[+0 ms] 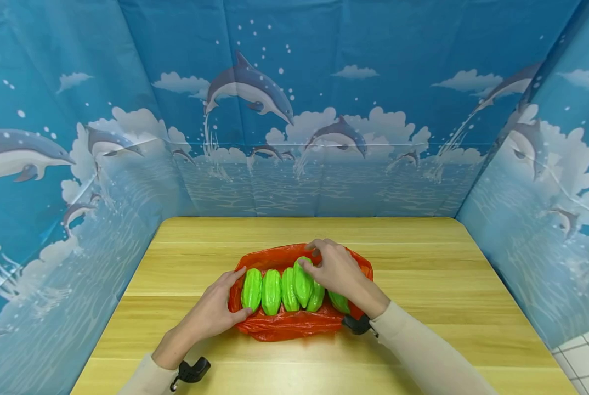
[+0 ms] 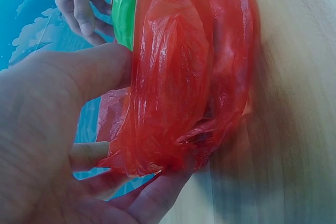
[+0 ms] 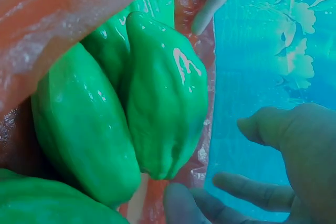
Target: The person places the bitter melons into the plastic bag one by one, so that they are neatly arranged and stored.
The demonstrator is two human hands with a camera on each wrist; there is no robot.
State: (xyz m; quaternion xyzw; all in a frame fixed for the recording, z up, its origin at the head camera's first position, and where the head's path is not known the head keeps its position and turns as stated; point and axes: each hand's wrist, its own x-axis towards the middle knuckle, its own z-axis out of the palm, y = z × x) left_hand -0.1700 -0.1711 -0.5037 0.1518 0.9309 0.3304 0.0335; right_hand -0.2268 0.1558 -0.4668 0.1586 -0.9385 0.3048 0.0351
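A red plastic bag [image 1: 294,327] lies opened out on the table, with several glossy, ribbed green fruits that look like chayotes [image 1: 271,292] in a row inside it. My left hand [image 1: 215,307] holds the bag's left end, the thumb on the near side and the fingers around the far side. Over the right half of the row is my right hand [image 1: 341,271], its thumb and fingers apart. One chayote [image 3: 165,98] sits higher than its neighbours, close to the right fingertips. Another chayote [image 1: 339,302] at the right end is partly hidden beneath the right wrist.
The light wooden table [image 1: 176,258] surrounds the bag. Behind it and at both sides hangs a blue curtain [image 1: 324,181] with dolphins. A black wrist camera [image 1: 194,370] is strapped on the left arm, another black camera [image 1: 357,325] on the right.
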